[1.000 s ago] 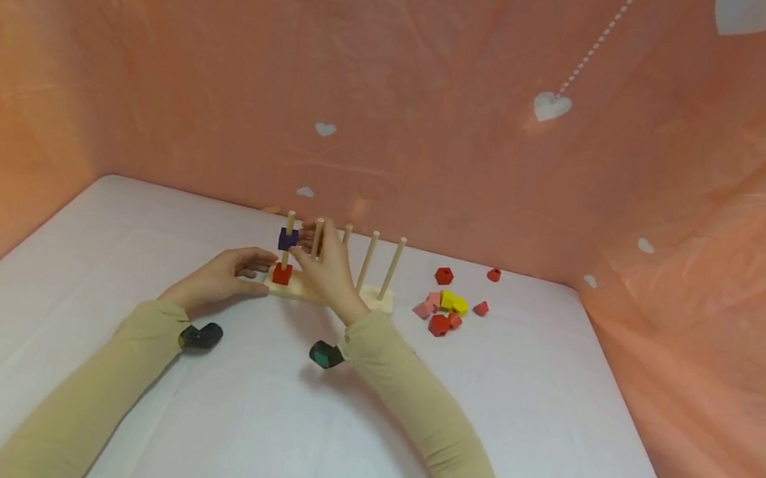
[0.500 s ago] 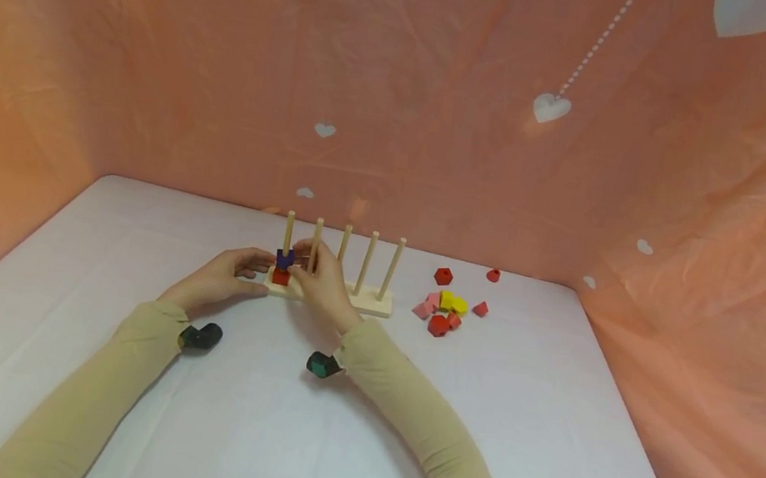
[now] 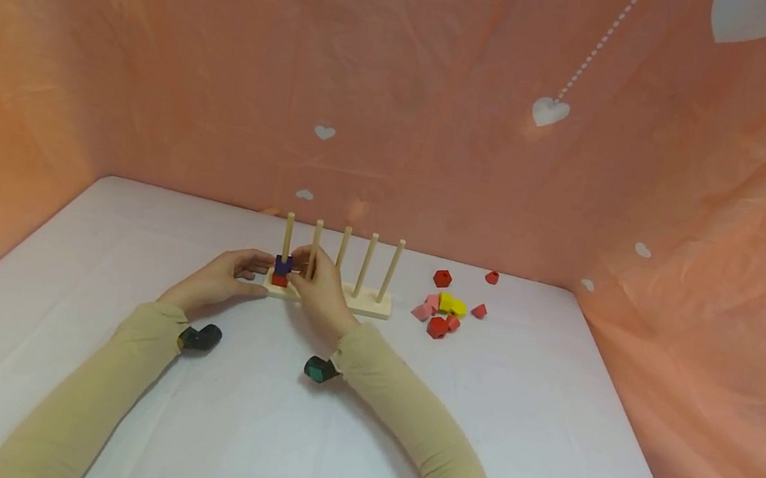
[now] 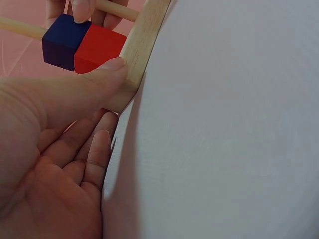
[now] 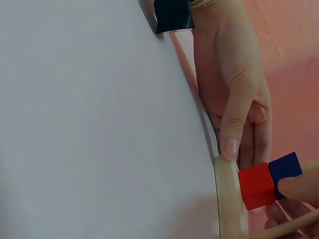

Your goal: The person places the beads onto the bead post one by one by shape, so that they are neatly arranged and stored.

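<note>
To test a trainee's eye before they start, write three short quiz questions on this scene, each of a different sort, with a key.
1. Count: how many pegs rise from the wooden base?

2. True or false: the blue block sits on top of the red block.

3. Pick one: which hand pinches the blue block? (A) left only, (B) right only, (C) both.

Key: 1. Five. 2. True. 3. B, the right hand.

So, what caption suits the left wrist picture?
Left hand touches wooden base; right hand, a blue block against a red block.
</note>
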